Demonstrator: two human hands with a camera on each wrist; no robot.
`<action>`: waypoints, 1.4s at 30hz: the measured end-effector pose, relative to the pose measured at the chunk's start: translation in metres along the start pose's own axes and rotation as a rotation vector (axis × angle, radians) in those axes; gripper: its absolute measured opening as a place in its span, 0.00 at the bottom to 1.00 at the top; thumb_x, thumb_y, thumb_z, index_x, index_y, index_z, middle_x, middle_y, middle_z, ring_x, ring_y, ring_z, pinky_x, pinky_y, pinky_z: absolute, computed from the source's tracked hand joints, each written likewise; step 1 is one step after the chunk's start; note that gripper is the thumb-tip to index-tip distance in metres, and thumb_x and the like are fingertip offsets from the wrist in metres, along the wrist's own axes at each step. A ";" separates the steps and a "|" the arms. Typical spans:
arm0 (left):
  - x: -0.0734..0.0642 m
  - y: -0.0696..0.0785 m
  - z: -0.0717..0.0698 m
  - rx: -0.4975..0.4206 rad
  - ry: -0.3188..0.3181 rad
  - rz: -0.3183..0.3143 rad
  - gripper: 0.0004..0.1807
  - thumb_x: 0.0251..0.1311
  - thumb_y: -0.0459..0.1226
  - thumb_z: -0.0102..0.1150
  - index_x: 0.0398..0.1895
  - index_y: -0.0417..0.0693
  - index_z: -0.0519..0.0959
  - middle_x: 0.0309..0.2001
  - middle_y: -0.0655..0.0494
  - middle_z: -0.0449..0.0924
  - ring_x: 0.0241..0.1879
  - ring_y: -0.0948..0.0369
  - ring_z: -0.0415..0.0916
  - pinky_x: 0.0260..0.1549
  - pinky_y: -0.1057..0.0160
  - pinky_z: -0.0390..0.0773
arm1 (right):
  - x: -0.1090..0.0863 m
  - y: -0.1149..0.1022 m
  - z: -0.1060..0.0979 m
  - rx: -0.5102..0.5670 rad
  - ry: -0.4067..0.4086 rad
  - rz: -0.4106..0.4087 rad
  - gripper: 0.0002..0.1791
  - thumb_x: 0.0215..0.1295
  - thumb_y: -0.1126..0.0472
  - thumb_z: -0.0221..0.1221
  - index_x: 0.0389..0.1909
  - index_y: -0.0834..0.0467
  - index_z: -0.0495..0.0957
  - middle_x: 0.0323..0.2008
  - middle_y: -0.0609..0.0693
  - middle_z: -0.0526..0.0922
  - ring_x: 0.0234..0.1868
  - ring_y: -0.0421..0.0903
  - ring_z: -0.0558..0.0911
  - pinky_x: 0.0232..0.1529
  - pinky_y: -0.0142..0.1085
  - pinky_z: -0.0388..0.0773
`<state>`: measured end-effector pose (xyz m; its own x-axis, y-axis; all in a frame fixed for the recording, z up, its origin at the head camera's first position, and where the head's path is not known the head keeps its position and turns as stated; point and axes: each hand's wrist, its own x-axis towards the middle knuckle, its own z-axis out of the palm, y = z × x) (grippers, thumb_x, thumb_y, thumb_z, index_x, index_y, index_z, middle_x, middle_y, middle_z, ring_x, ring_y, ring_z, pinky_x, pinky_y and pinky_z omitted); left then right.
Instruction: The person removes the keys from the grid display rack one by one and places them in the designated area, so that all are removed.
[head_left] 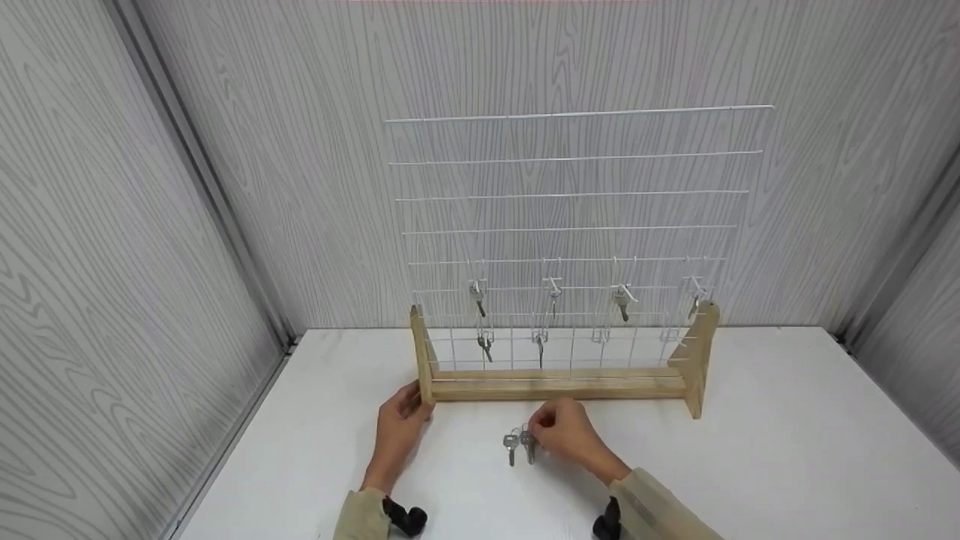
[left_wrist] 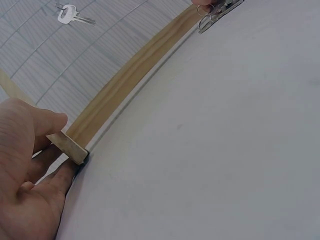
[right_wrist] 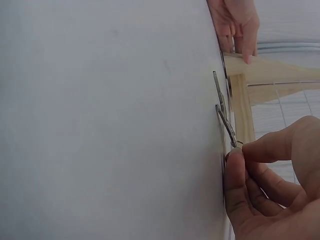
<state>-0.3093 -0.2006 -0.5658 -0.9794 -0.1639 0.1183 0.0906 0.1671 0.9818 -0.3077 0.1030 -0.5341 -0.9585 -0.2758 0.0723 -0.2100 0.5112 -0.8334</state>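
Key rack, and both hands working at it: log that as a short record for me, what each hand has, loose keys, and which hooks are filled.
left hand: grips the left wooden upright near its foot
right hand: pinches one key at its ring end
loose: another key on the white table, left of the pinched one
upper row: four hooks, each with a key
lower row: keys on the left two hooks, none seen on the right two

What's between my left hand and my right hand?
Two keys, at least one pinched by the right hand, then bare white tabletop, in the head view.
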 end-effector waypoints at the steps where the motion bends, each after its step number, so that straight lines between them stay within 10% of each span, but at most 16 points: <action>1: 0.000 0.000 0.000 0.004 -0.001 0.007 0.30 0.75 0.34 0.62 0.77 0.37 0.70 0.74 0.36 0.73 0.73 0.42 0.74 0.67 0.53 0.81 | 0.000 0.000 0.000 -0.007 -0.001 -0.006 0.02 0.66 0.68 0.67 0.35 0.63 0.88 0.31 0.49 0.85 0.32 0.43 0.81 0.30 0.32 0.80; 42: -0.001 0.000 0.000 0.024 0.012 0.024 0.29 0.76 0.34 0.62 0.76 0.35 0.71 0.73 0.34 0.74 0.73 0.40 0.74 0.63 0.56 0.84 | -0.001 -0.018 -0.027 -0.023 0.074 -0.163 0.02 0.68 0.68 0.69 0.39 0.61 0.87 0.36 0.52 0.89 0.35 0.45 0.84 0.36 0.37 0.83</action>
<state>-0.3087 -0.2005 -0.5657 -0.9746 -0.1716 0.1437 0.1094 0.1947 0.9747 -0.3078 0.1162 -0.5044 -0.9228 -0.2963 0.2465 -0.3674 0.4834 -0.7945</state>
